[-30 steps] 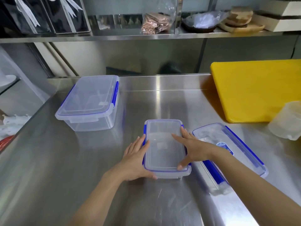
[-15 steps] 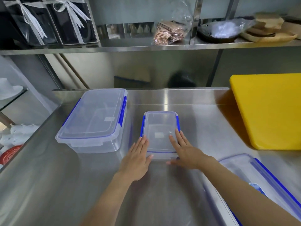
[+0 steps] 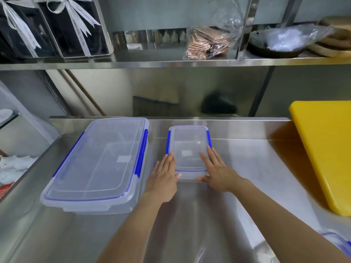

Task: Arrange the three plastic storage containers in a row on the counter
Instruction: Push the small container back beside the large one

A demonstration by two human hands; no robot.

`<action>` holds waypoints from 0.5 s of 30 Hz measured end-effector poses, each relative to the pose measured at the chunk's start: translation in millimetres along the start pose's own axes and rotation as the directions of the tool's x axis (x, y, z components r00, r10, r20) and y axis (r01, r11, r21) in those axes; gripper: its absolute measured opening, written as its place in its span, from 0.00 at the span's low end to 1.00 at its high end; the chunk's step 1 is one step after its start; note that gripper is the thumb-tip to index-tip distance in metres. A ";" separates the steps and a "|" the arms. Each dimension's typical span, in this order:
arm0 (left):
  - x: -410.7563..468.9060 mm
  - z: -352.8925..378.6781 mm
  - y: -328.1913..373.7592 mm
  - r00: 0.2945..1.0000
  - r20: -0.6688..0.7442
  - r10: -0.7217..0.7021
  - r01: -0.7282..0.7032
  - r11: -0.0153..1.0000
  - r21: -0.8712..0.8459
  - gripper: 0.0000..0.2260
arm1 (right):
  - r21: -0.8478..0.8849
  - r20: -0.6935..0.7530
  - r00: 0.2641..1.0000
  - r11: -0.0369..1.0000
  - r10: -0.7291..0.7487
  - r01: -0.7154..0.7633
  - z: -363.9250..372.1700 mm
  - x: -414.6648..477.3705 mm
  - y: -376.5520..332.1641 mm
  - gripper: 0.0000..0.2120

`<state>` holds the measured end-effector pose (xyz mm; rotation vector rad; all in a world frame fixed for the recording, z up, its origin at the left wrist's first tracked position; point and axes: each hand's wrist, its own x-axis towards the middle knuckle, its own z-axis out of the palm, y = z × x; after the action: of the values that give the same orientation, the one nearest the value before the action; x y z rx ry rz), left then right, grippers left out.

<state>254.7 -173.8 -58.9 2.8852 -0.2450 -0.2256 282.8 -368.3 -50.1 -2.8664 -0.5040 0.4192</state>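
Note:
A large clear container (image 3: 102,164) with blue clips stands at the left of the steel counter (image 3: 247,168). To its right, near the back of the counter, sits a small clear container (image 3: 189,143) with blue side clips. My left hand (image 3: 163,177) lies flat against its near left corner, fingers together along the side. My right hand (image 3: 216,170) rests on its near right corner, fingers on the lid. Only a corner of the third container (image 3: 340,243) shows at the bottom right edge.
A yellow cutting board (image 3: 322,149) lies at the right of the counter. A steel shelf (image 3: 171,62) above holds black gift boxes with ribbons, a bag of wafers and a wrapped dark dish. White cloths lie off the counter's left side.
Both hands have pushed the small container away from me toward the back of the counter, beside the large one. The third container has slid almost out of view at the bottom right.

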 end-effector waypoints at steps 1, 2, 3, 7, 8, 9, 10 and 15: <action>-0.6 0.0 0.5 1.000 -0.012 -0.005 0.005 1.000 0.016 0.26 | -0.034 -0.008 1.000 0.999 0.007 -0.007 -0.4 -0.4 -1.2 0.39; -2.6 0.1 2.3 0.999 -0.025 -0.020 0.021 0.999 0.027 0.26 | -0.067 -0.021 1.000 0.998 0.014 -0.015 0.2 -1.6 -2.5 0.39; -5.5 -0.3 5.0 0.999 -0.038 -0.037 0.038 0.999 0.035 0.26 | -0.091 -0.038 0.999 0.996 0.021 -0.025 0.7 -3.3 -4.3 0.38; -20.8 -5.0 19.4 0.998 -0.036 -0.056 0.057 0.997 0.045 0.29 | -0.125 -0.108 0.993 0.990 0.047 -0.061 4.1 -19.5 -8.4 0.39; -25.4 -5.7 23.4 0.998 -0.034 -0.045 0.046 0.999 0.017 0.30 | -0.127 -0.124 0.991 0.989 0.056 -0.072 4.0 -27.0 -8.4 0.40; -31.8 -6.6 28.9 0.999 -0.036 -0.039 0.038 0.999 -0.028 0.30 | -0.105 -0.135 0.988 0.990 0.078 -0.092 2.8 -36.8 -7.6 0.40; -38.9 -6.5 35.5 0.998 -0.039 -0.043 0.039 0.996 -0.084 0.31 | -0.066 -0.135 0.985 0.991 0.106 -0.116 1.0 -47.7 -5.1 0.40; -84.2 5.2 84.7 0.999 -0.022 -0.026 0.018 0.957 -0.291 0.32 | 0.027 -0.115 0.970 0.977 0.213 -0.211 -8.5 -115.2 20.8 0.40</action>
<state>159.3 -240.6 -31.8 2.5980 -0.1593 -0.2089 187.9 -430.1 -19.5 -2.9195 -0.1736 0.2832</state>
